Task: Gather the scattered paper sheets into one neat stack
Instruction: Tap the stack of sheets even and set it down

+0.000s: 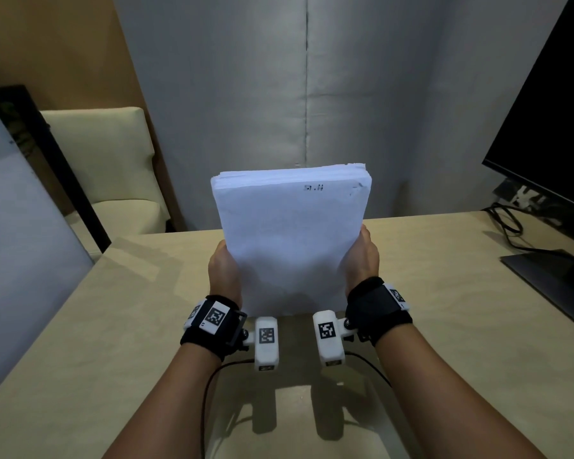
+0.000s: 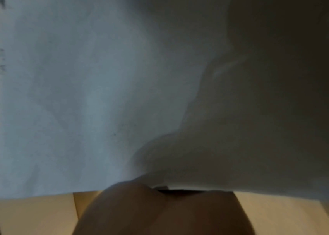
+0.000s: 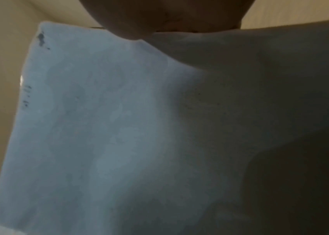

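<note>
A thick stack of white paper sheets (image 1: 290, 236) stands upright on its lower edge over the beige table (image 1: 113, 326), its top leaning away from me. My left hand (image 1: 224, 273) grips its left side and my right hand (image 1: 362, 256) grips its right side; the fingers are hidden behind the stack. Small dark marks show near the top right corner of the front sheet. In the left wrist view the paper sheets (image 2: 79, 103) fill the frame above the palm (image 2: 159, 209). The right wrist view shows the same paper sheets (image 3: 99, 127) under the palm (image 3: 169, 14).
A black monitor (image 1: 550, 120) on its stand (image 1: 544, 273) with cables (image 1: 507, 223) fills the table's right side. A grey panel (image 1: 24, 226) leans at the left. A cream chair (image 1: 113, 167) sits beyond the table's far left corner, before a grey wall.
</note>
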Demonstrator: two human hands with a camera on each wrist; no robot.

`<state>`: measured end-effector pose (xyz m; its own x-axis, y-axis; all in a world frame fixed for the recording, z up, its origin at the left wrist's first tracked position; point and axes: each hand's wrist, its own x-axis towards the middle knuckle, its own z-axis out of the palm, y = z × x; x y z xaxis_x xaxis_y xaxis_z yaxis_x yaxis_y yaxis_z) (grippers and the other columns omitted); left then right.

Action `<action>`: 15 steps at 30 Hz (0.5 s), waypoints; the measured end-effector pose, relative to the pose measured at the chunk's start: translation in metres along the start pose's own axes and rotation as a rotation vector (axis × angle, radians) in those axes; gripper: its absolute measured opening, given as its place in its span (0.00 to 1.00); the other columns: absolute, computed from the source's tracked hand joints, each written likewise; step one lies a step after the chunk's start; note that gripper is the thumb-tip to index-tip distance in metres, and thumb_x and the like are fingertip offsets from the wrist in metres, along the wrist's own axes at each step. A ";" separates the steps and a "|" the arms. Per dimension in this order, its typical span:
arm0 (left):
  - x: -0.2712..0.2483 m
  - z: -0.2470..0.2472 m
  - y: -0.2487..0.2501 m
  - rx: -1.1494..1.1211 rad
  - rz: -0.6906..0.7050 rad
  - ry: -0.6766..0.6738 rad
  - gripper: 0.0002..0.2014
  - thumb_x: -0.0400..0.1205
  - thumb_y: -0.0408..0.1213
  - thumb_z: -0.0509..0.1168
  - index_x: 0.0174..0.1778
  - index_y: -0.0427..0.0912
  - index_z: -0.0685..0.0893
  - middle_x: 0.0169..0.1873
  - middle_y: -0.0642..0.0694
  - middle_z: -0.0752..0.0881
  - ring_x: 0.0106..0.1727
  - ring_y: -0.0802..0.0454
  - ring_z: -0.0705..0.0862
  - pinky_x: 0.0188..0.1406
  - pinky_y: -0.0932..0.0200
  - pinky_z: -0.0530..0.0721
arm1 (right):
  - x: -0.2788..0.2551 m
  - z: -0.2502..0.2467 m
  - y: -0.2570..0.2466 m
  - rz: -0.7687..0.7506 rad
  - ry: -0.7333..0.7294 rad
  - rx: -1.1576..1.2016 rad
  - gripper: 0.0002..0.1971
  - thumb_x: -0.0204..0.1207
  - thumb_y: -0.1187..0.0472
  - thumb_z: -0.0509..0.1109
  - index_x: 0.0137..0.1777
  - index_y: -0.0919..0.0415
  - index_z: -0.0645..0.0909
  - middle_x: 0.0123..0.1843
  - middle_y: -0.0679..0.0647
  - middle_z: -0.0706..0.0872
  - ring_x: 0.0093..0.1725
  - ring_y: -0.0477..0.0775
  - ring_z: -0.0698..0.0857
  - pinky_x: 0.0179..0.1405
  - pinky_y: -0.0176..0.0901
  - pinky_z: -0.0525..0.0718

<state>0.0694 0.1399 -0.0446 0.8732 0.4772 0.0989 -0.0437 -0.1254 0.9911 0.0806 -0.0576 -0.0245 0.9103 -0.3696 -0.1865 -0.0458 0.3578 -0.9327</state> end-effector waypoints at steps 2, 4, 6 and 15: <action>-0.001 0.000 0.000 -0.066 -0.060 0.002 0.08 0.87 0.36 0.61 0.47 0.36 0.82 0.46 0.38 0.83 0.47 0.42 0.79 0.45 0.53 0.77 | 0.001 0.001 0.002 0.004 0.002 0.021 0.17 0.84 0.54 0.62 0.36 0.57 0.83 0.37 0.50 0.87 0.41 0.56 0.83 0.48 0.47 0.80; -0.002 0.000 0.002 -0.081 -0.084 -0.004 0.08 0.86 0.36 0.62 0.45 0.38 0.82 0.46 0.38 0.83 0.46 0.42 0.79 0.46 0.52 0.77 | 0.001 0.002 0.003 0.017 0.013 0.018 0.16 0.83 0.54 0.63 0.35 0.57 0.83 0.37 0.50 0.87 0.41 0.55 0.82 0.48 0.47 0.80; -0.003 0.000 0.004 -0.111 -0.095 -0.010 0.08 0.85 0.37 0.63 0.43 0.38 0.83 0.44 0.39 0.83 0.45 0.43 0.79 0.45 0.52 0.77 | 0.000 0.003 0.001 0.025 0.020 0.029 0.14 0.83 0.54 0.63 0.40 0.59 0.84 0.43 0.54 0.88 0.44 0.56 0.83 0.53 0.50 0.82; -0.003 0.001 0.003 -0.107 -0.101 0.011 0.09 0.86 0.41 0.60 0.44 0.43 0.83 0.50 0.38 0.85 0.54 0.37 0.82 0.57 0.43 0.81 | -0.003 -0.002 0.001 -0.009 -0.017 -0.073 0.15 0.85 0.56 0.59 0.46 0.68 0.77 0.40 0.52 0.84 0.40 0.57 0.81 0.45 0.48 0.81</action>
<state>0.0672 0.1374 -0.0423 0.8704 0.4923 -0.0012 -0.0080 0.0167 0.9998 0.0770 -0.0584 -0.0256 0.9177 -0.3574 -0.1735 -0.0673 0.2906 -0.9545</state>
